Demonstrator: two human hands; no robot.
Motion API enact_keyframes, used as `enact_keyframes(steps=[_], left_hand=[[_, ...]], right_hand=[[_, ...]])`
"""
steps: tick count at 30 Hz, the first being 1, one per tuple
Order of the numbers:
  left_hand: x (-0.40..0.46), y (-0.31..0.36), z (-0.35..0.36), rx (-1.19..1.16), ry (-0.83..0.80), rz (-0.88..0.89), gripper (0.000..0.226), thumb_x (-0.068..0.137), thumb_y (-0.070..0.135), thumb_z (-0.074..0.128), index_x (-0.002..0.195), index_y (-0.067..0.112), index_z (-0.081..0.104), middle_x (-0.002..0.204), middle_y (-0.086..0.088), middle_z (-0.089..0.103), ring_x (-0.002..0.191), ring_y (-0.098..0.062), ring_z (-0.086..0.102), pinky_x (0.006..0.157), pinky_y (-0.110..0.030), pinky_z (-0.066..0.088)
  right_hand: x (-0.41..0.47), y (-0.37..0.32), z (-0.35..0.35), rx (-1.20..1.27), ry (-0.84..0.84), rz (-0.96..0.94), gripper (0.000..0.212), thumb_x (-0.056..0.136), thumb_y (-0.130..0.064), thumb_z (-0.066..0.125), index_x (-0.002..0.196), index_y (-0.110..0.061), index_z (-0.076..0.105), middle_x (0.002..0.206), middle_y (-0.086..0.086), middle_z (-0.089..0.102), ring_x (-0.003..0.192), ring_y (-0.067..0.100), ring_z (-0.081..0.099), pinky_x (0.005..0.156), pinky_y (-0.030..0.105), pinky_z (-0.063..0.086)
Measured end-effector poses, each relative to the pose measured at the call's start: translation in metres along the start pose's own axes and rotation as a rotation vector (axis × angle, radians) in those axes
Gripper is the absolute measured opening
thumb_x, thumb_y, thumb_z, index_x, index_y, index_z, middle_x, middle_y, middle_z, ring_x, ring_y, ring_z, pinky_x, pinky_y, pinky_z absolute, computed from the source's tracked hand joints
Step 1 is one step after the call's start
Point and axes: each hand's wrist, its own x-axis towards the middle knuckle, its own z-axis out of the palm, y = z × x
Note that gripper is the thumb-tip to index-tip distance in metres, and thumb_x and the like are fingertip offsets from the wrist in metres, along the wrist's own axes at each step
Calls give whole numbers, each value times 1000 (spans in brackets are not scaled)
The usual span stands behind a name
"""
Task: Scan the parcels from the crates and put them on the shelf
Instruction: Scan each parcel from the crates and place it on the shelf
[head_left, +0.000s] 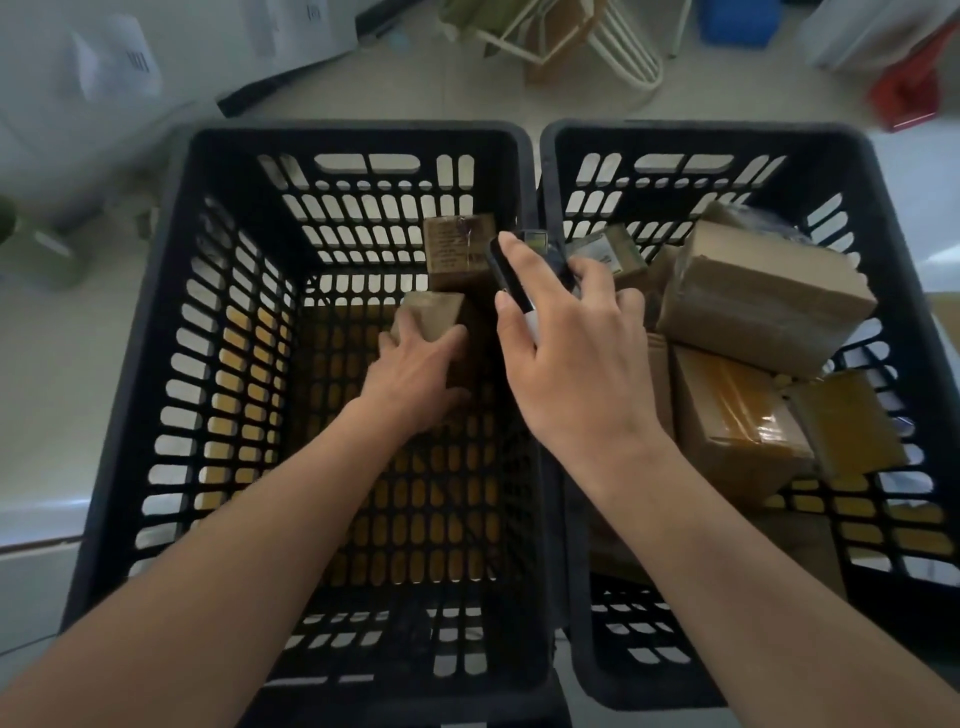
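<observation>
Gripping small parcel: left hand | right hand grip clamps scanner | crates: 2

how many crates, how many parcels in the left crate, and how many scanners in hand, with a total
black crates: 2, the left crate and the right crate
cardboard parcels in the left crate: 2, one gripped by the left hand, one behind it
handheld scanner in the right hand: 1
total: 5

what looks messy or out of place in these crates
Nothing looks damaged or spilled. The parcels in the right crate lie jumbled: the big top box sits tilted across others. The left crate holds only two small parcels, one gripped by the left hand; the right hand holds the scanner.
</observation>
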Motion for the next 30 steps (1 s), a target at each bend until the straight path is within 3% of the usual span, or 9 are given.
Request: enact_keyframes(steps=[2,6,10,13,17,24,27,30], left_hand=[[1,-9,-4,-126,42,-81,92,85,31,85,148,52,22,161,-18,10,140,-54,39,110,-63,48],[-4,-27,-14,-343,-20,-171,121,80,29,89,151,73,2,162,-18,8,141,-55,39,111,-62,49],[-13,-40,-21,-470,-68,-168,129,78,32,92,155,71,-4,151,-17,43,120,-36,60,97,-53,61],[-18,-47,-20,-569,-134,-135,129,79,27,93,158,67,-1,149,-9,52,115,-28,64,93,-49,63],[-25,-51,-9,-528,-199,-154,134,79,19,92,155,71,-5,155,-15,43,122,-35,61,98,-53,60],[-23,-39,1,-362,-127,-153,137,85,11,84,144,78,-21,164,-23,18,124,-43,57,94,-51,61],[-18,-30,11,-204,-112,-188,123,89,32,81,151,71,-18,165,-20,7,147,-49,24,116,-68,37],[-17,-31,28,-89,-98,-246,131,78,64,83,155,61,-23,166,-18,-9,153,-50,3,123,-68,18]], right_hand=[[-1,1,0,0,1,-7,56,112,-51,38,167,-48,24,157,16,45,122,37,50,99,44,48],[-3,0,-2,0,1,-11,57,112,-51,38,167,-48,23,157,16,45,125,36,50,101,44,48],[-8,-5,-5,14,2,-32,56,112,-51,38,167,-48,23,158,16,44,126,36,50,102,44,48],[-11,-8,-7,32,0,-44,56,112,-50,39,166,-47,24,158,17,44,126,37,49,103,46,50],[-15,-9,-6,37,5,-62,56,112,-50,40,166,-47,24,157,16,44,123,36,49,102,45,50],[-22,-5,-4,27,-2,-72,56,112,-51,40,166,-48,25,158,16,44,121,33,50,99,39,47],[-24,-4,-7,28,-12,-69,57,112,-51,38,166,-48,24,159,16,44,121,32,50,101,42,50],[-23,-2,-9,23,-9,-75,57,112,-51,38,167,-48,23,159,16,43,123,33,50,101,43,50]])
